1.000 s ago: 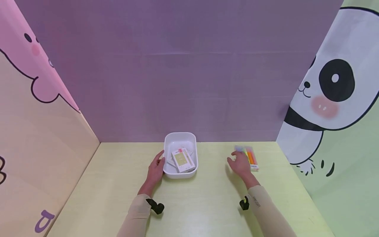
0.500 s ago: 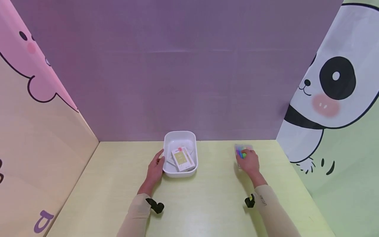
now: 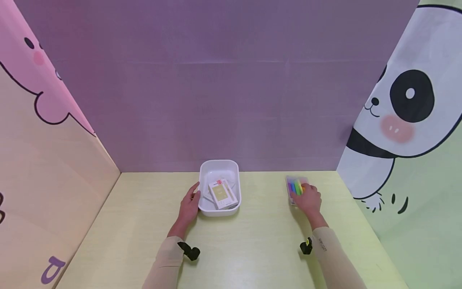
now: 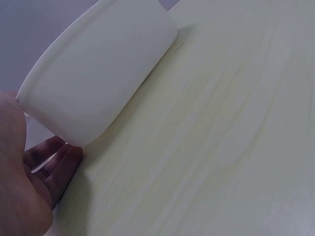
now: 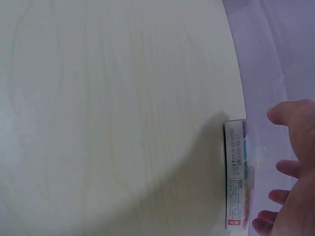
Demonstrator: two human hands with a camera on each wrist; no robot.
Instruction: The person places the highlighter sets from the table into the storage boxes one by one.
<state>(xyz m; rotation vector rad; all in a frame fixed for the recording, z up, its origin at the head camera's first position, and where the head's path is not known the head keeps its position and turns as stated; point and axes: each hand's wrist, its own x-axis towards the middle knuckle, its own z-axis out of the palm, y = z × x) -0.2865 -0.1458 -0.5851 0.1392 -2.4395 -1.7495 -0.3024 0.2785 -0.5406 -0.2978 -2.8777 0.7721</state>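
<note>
In the head view, my left hand [image 3: 189, 206] holds the left side of a white plastic bin [image 3: 218, 214]. The left wrist view has its thumb at the rim and its fingers [image 4: 69, 162] bent against the bottom corner. Inside the bin, a white and gold box [image 3: 223, 194] lies on other white pieces, partly hidden. My right hand [image 3: 308, 200] hovers over a clear pack of coloured highlighters [image 3: 294, 187] lying on the table. In the right wrist view, the fingers stand spread and bent above the pack's labelled end [image 5: 235, 177]; any contact is unclear.
The pale wooden table [image 3: 249, 249] runs back to a purple wall [image 3: 231, 100]. Printed side walls stand at left and right, a panda [image 3: 411, 100] on the right one. A black wrist camera [image 3: 306, 246] sits on the right sleeve, another [image 3: 191, 252] on the left.
My right hand has shifted right across the highlighter pack, uncovering its left part and covering its right part. The left hand and the bin have kept their place.
</note>
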